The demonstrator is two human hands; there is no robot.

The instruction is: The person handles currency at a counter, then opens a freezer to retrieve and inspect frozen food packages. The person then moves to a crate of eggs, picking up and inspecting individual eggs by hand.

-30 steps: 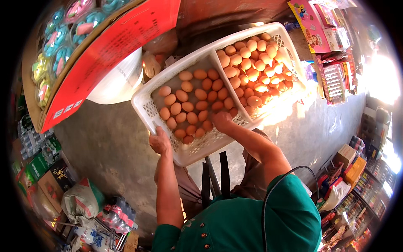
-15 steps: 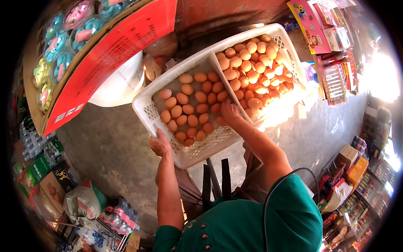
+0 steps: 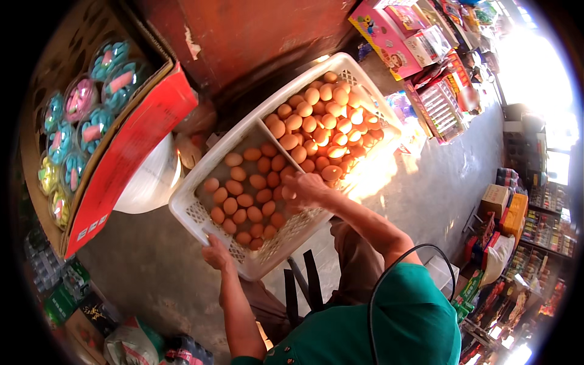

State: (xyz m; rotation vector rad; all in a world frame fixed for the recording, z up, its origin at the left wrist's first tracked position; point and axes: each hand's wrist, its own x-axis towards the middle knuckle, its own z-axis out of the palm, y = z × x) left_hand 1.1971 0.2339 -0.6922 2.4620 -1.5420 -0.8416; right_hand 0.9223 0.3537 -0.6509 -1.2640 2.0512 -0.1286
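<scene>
A white plastic crate (image 3: 193,199) with lattice walls sits tilted in front of me, split by a white divider (image 3: 279,148). Brown eggs (image 3: 244,200) lie in a loose single layer in its left compartment; the right one holds a heaped pile of eggs (image 3: 322,121), partly in bright sun. My left hand (image 3: 217,253) grips the crate's near left rim, thumb over the edge. Close to the divider, my right hand (image 3: 308,190) is over the right side of the left compartment, beside the eggs. Its fingers are blurred and point down, so whether an egg is in them does not show.
At the left stands a cardboard display box (image 3: 100,182) of clear-domed colourful items. A white rounded container (image 3: 149,179) is beside the crate. Pink boxes (image 3: 389,39) stand beyond at the right. Goods line the right wall, with a yellow box (image 3: 516,214) on the floor.
My right hand has lifted a little out from among the eggs by the divider and is blurred. The view has turned, so the crate appears lower and further left. My left hand stays on the rim.
</scene>
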